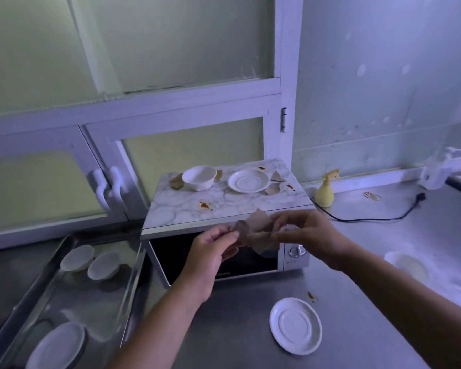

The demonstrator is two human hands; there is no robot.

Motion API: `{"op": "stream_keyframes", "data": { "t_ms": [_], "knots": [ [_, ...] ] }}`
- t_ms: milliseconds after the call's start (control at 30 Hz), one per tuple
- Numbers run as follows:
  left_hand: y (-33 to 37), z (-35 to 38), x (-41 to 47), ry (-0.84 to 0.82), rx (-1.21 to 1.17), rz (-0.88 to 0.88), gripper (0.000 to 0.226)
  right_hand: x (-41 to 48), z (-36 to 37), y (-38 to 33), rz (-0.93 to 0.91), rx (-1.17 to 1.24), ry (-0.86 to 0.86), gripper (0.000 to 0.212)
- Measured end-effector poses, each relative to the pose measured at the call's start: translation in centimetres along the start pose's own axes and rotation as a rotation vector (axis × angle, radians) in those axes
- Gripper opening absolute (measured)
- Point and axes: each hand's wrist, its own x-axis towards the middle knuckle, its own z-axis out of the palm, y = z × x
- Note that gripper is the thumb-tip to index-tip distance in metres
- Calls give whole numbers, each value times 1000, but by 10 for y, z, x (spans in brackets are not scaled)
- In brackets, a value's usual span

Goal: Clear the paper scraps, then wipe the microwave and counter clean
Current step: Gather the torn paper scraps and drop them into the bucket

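Observation:
In front of the microwave (224, 201), my left hand (213, 251) and my right hand (304, 233) both pinch a bunch of brown paper scraps (256, 230) held between them. More brown scraps (274, 183) lie on the microwave's marble-patterned top, beside a white bowl (198, 177) and a white saucer (248, 180). Brown stains (205, 205) mark the microwave top. Another stain (311, 296) sits on the steel counter (237, 328).
A white saucer (295, 325) lies on the counter at the front. A yellow spray bottle (325, 193) and a black cable (370, 218) are to the right of the microwave. A steel tray (51, 302) at the left holds white bowls and a plate.

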Motion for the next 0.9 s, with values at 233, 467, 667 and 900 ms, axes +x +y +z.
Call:
{"op": "stream_keyframes", "data": {
  "t_ms": [233, 467, 667, 900],
  "knots": [
    [-2, 15, -3, -181, 34, -21, 17, -41, -5, -3, -25, -22, 233, 25],
    [-9, 69, 8, -475, 124, -63, 11, -88, -52, 0, 55, -91, 327, 21],
    [-17, 107, 76, -222, 670, 178, 6, -118, -102, 34, 116, -151, 437, 19],
    [-16, 136, 183, -48, 1475, 281, 41, -122, -142, 85, 111, -95, 435, 32]
  ]
}}
